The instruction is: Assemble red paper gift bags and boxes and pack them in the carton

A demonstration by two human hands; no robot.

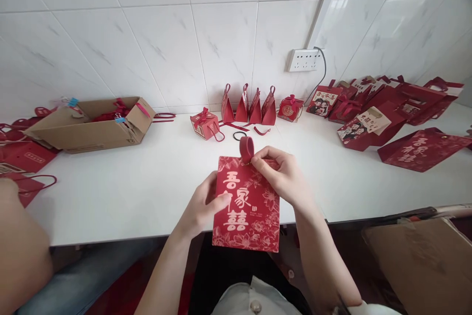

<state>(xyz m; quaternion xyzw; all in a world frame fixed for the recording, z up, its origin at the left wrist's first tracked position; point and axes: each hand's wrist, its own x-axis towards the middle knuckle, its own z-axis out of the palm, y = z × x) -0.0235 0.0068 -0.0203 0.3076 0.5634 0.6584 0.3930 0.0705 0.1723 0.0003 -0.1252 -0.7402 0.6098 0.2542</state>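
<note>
Red bag point(246, 204), pale floral print and characters

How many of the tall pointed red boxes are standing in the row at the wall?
4. The pointed boxes stand side by side at the back of the white table: first, second, third, fourth. None seems hidden.

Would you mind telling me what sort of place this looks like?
Probably a small hand-assembly workroom for paper gift bags. A white table against a tiled wall holds many red bags and small boxes, a cardboard box holds more, and both hands, left hand and right hand, hold a flat red bag.
</note>
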